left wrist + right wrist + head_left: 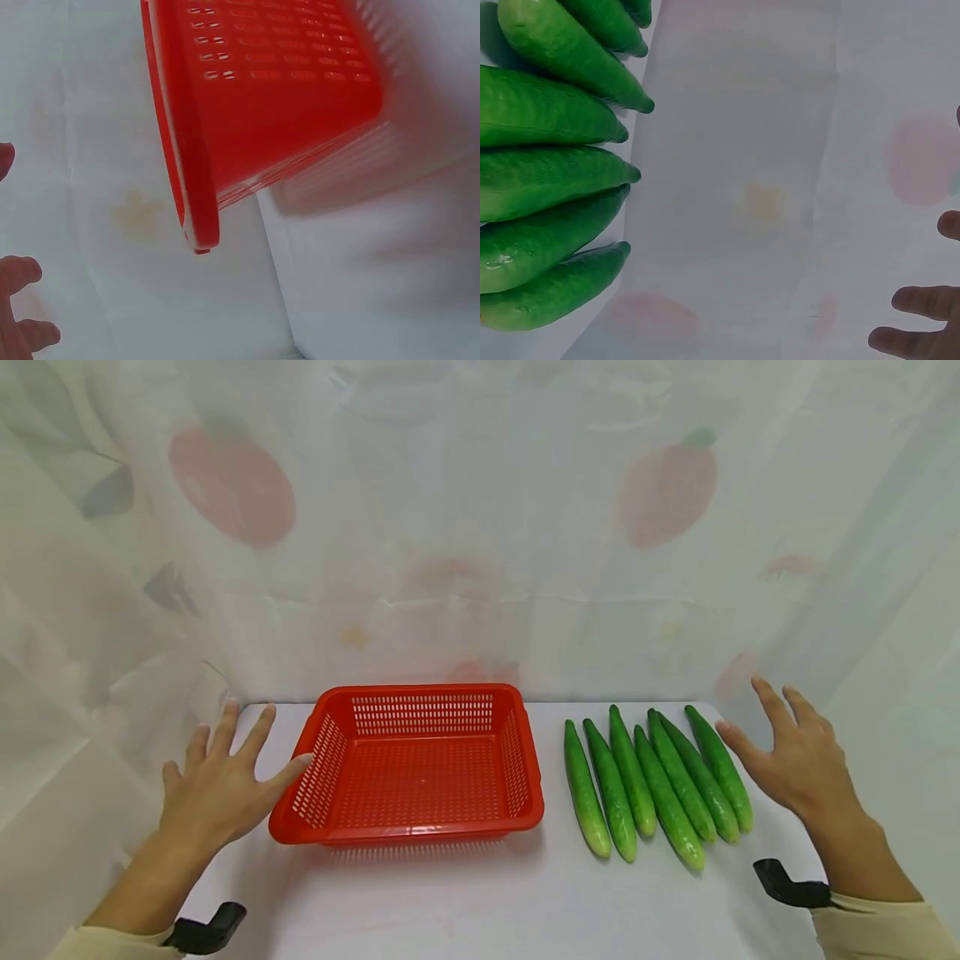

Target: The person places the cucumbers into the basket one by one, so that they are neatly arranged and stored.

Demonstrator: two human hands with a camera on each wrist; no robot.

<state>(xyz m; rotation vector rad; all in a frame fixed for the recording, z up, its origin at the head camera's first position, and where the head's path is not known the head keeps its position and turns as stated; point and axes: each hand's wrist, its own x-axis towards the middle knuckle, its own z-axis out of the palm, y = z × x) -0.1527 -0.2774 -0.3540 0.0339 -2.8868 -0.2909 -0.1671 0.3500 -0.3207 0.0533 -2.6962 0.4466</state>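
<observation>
Presumably for easy reach, red basket (420,837) and cucumbers (667,797) lie between left hand (217,785) and right hand (802,768), both wide-spread, empty.

Sheet-lined booth, wider premises indeterminable: white tabletop (480,906), six o'clock; fruit-print backdrop (465,485), twelve; creased side sheeting (67,693), nine; pale side panel (911,693), three.

We face a pale, translucent sheet (487,502) behind a white bench (450,910) with rounded far corners. Faded red fruit (667,493) with green tops and a small yellow patch (354,637) show on it. To our left, another sheet (82,693) hangs creased and folded; to our right stands a smoother pale side (900,693). We have soft, diffuse light.
</observation>
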